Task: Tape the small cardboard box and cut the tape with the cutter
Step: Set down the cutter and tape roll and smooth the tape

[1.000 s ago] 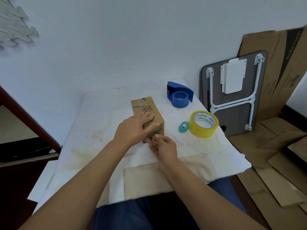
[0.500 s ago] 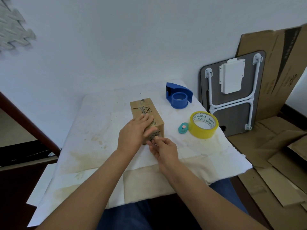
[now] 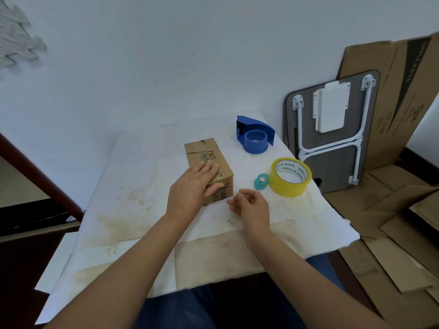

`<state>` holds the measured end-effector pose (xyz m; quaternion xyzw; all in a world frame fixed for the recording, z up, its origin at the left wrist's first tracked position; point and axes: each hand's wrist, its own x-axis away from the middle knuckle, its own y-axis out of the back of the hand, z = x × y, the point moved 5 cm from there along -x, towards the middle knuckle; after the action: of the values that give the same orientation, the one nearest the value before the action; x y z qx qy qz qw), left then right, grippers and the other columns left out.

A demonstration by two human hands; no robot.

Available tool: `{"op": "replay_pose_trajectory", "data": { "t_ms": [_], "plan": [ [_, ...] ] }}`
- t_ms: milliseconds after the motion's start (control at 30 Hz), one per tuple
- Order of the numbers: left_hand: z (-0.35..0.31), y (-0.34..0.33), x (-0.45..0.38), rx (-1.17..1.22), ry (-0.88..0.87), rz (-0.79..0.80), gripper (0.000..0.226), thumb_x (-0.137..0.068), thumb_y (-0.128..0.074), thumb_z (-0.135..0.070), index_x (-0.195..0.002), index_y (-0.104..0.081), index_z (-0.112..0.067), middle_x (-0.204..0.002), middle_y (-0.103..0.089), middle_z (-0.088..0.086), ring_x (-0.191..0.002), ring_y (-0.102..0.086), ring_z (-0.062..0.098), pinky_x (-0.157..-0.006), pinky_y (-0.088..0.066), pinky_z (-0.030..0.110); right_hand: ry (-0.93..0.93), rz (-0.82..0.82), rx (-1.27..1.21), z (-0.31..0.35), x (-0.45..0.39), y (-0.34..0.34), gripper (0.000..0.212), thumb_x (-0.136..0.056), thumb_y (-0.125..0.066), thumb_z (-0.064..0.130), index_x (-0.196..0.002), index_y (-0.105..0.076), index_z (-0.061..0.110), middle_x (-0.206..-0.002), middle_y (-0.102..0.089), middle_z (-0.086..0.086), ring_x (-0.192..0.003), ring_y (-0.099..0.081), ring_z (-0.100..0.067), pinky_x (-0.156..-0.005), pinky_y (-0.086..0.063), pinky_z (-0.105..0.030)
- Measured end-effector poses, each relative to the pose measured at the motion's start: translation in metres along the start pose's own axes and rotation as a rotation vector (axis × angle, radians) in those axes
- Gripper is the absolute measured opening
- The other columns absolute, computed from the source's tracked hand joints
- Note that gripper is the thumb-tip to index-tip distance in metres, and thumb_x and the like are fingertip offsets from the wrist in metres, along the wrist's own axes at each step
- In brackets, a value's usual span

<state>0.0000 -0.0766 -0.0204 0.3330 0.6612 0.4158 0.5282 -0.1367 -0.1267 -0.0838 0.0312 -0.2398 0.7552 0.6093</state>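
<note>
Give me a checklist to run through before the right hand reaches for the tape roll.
1. Left hand steadies the cardboard box: ok.
2. Right hand free and holding nothing: ok.
3. Yellow tape roll lies flat, within view, right of the box: ok.
4. Teal cutter beside the roll, unobstructed: ok.
5. Loose tape end findable on the roll: cannot tell.
6. Box flaps closed flat: ok.

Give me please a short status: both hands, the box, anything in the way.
Left hand flat on small cardboard box. Right hand empty, off the box. Cutter and tape roll lie untouched beside. Nothing in the way.
</note>
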Motion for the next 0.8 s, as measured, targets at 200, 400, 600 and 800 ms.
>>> {"op": "replay_pose_trajectory", "data": {
  "t_ms": [200, 400, 600, 800],
  "plan": [
    [0.000, 0.000, 0.002, 0.024, -0.014, 0.058, 0.060, -0.090, -0.044, -0.048, -0.138, -0.053, -0.014, -0.141, -0.055, 0.005, -0.132, -0.050, 0.023, -0.105, -0.041, 0.040, 0.807, 0.192, 0.816, 0.052, -0.011, -0.020, 0.035, -0.083, -0.067, 0.017, -0.117, -0.060, 0.022, -0.126, -0.053, 0.001, -0.118, -0.047, -0.014, -0.098, -0.038, -0.021],
    [0.000, 0.001, 0.004, 0.025, -0.062, 0.058, 0.063, -0.087, -0.035, -0.045, -0.132, -0.058, -0.008, -0.138, -0.059, 0.008, -0.126, -0.056, 0.026, -0.101, -0.045, 0.042, 0.729, 0.626, 1.073, 0.060, -0.024, -0.049, 0.064, -0.079, -0.073, 0.026, -0.137, -0.047, 0.030, -0.154, -0.031, 0.000, -0.140, -0.031, -0.016, -0.114, -0.029, -0.033],
    [0.010, -0.009, 0.006, 0.030, -0.091, 0.068, 0.060, -0.091, -0.047, -0.044, -0.143, -0.045, -0.013, -0.148, -0.048, 0.004, -0.137, -0.044, 0.020, -0.109, -0.040, 0.040, 0.776, 0.605, 1.096, 0.063, -0.034, -0.048, 0.056, -0.079, -0.072, 0.033, -0.130, -0.048, 0.035, -0.143, -0.044, 0.011, -0.125, -0.049, -0.010, -0.100, -0.046, -0.042],
    [0.013, -0.011, 0.005, 0.034, -0.112, 0.103, 0.065, -0.090, -0.049, -0.044, -0.148, -0.038, -0.017, -0.153, -0.040, 0.003, -0.142, -0.036, 0.019, -0.113, -0.034, 0.039, 0.779, 0.635, 1.165, 0.060, -0.037, -0.044, 0.063, -0.080, -0.074, 0.027, -0.135, -0.043, 0.028, -0.150, -0.037, 0.011, -0.129, -0.047, -0.014, -0.103, -0.045, -0.043]
  ]
}}
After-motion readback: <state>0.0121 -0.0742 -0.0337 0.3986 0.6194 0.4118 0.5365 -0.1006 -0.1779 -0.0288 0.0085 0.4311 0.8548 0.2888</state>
